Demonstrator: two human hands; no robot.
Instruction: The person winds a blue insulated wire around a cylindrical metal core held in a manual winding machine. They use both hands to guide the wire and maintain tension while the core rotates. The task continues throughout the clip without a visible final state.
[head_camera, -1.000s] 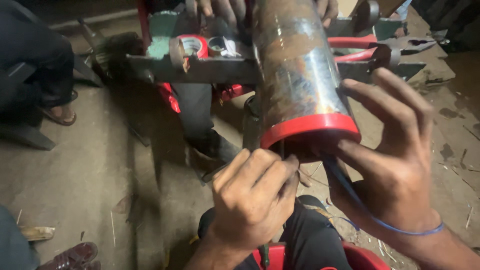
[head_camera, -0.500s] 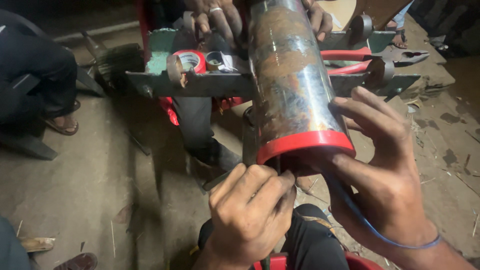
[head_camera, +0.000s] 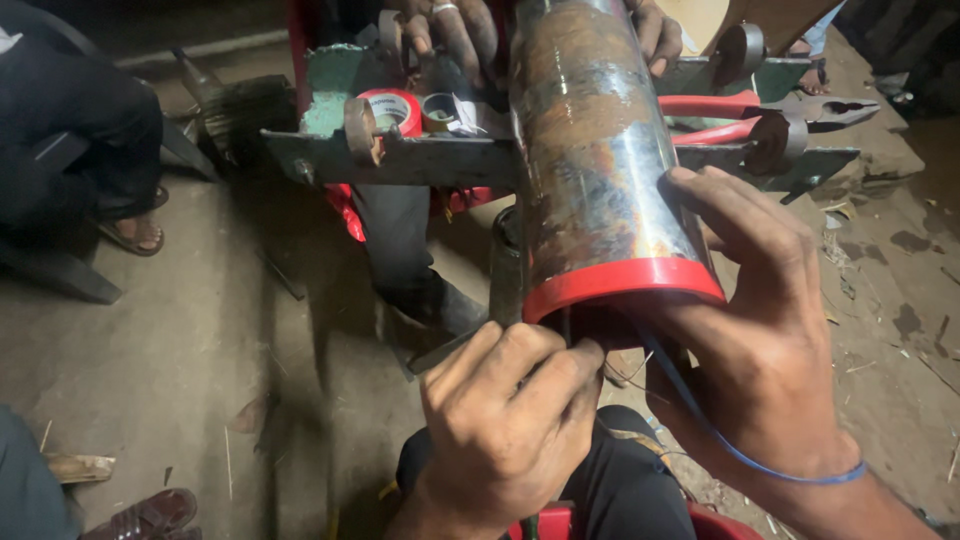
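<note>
A rusty, shiny metal cylinder (head_camera: 595, 150) with a red band (head_camera: 620, 285) around its near end points toward me, resting on a green metal frame (head_camera: 400, 155). My right hand (head_camera: 765, 340) wraps the cylinder's right side at the red band, with a blue cord looped around the wrist. My left hand (head_camera: 510, 420) is curled just under the near end, fingertips pinching something small at the rim; what they pinch is hidden. Another person's hands (head_camera: 450, 30) hold the far end of the cylinder.
A roll of red tape (head_camera: 395, 110) and a smaller roll (head_camera: 438, 108) sit on the frame. Red-handled pliers (head_camera: 770, 115) lie on its right side. A seated person's leg and sandal (head_camera: 130, 230) are at the left. Dirt floor lies all around.
The view has shifted slightly, with the cylinder end a little lower in frame. My left hand stays curled under the rim and my right hand keeps its grip.
</note>
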